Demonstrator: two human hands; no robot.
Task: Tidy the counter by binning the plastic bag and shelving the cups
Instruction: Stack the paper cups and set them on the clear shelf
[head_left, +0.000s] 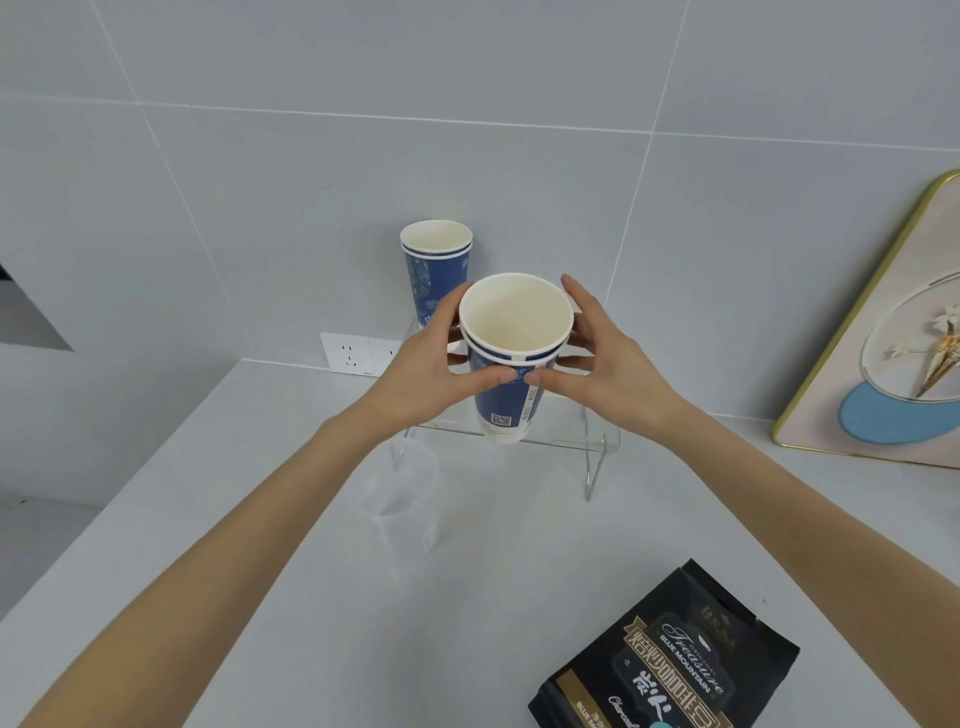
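Shelving the cups now: I've got a blue paper cup (511, 364) w/ both hands, left hand (431, 371) and right hand (605, 358) curled round it, thumbs pinching the front just under the rim. It hangs over the front of the clear acrylic shelf (566, 441), base not down yet, I reckon. Next: lower it straight, set it flat beside the other, let go gently so it doesn't tip. Count: 2 blue cups, second blue cup (436, 270) already standing at the shelf's back-left; 1 clear plastic cup (400, 504) on the counter (260, 519); 1 black coffee bag (670, 660). Bin not in view.
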